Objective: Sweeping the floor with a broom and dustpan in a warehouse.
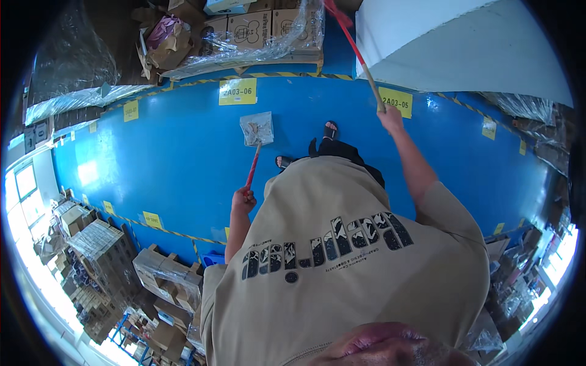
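My left hand [244, 200] is closed round the red handle of a dustpan [248, 125]. The silver-grey pan is held out ahead of my feet at the left, with some brownish debris showing in it. My right hand [390, 118] grips the tan end of a long stick, which looks like a broom [355, 47]. Its shaft turns red further out and reaches forward to the left, between the stacked boxes and a large white panel. A red, smeared end shows at the top edge; the rest of it is out of sight.
Blue floor [183, 146] lies around my feet, bordered by yellow-black tape with yellow labels [238, 91]. Film-wrapped cartons [249, 29] and crumpled brown paper [168, 46] stand ahead. The white panel [458, 49] is at the far right. Wrapped pallets [104, 244] line the left rear.
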The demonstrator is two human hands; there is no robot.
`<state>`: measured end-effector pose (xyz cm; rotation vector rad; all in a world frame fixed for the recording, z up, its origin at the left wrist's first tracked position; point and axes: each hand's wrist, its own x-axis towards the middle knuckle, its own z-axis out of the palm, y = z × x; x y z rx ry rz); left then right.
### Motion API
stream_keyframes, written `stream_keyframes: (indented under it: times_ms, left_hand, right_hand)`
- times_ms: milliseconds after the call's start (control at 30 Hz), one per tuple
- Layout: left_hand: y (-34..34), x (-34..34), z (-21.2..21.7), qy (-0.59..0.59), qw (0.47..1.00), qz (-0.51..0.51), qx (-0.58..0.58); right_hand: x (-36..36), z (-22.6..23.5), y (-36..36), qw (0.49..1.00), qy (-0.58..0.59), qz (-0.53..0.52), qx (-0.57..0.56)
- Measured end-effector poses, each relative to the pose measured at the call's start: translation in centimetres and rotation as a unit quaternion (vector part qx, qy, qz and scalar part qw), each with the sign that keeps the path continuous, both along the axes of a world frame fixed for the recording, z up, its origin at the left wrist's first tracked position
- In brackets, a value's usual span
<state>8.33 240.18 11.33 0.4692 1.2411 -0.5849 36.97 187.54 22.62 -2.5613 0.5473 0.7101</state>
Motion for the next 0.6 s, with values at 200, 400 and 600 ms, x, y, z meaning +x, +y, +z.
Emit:
stream_keyframes:
  times_ms: [200,400,600]
  left_hand:
    - [-0.7,2.2,3.6,0.012,0.998,-0.005,0.053]
    - [-2.1,1.4,5.2,0.022,0.997,-0.008,0.075]
    - [-2.6,-0.3,4.5,0.033,0.999,0.012,0.007]
  right_hand:
    - [5.5,-4.1,-5.6,0.992,-0.096,0.065,-0.052]
    - [9.0,-5.2,-7.2,0.975,-0.130,0.124,-0.128]
    - [10.3,-5.7,-9.7,0.985,-0.043,0.109,-0.128]
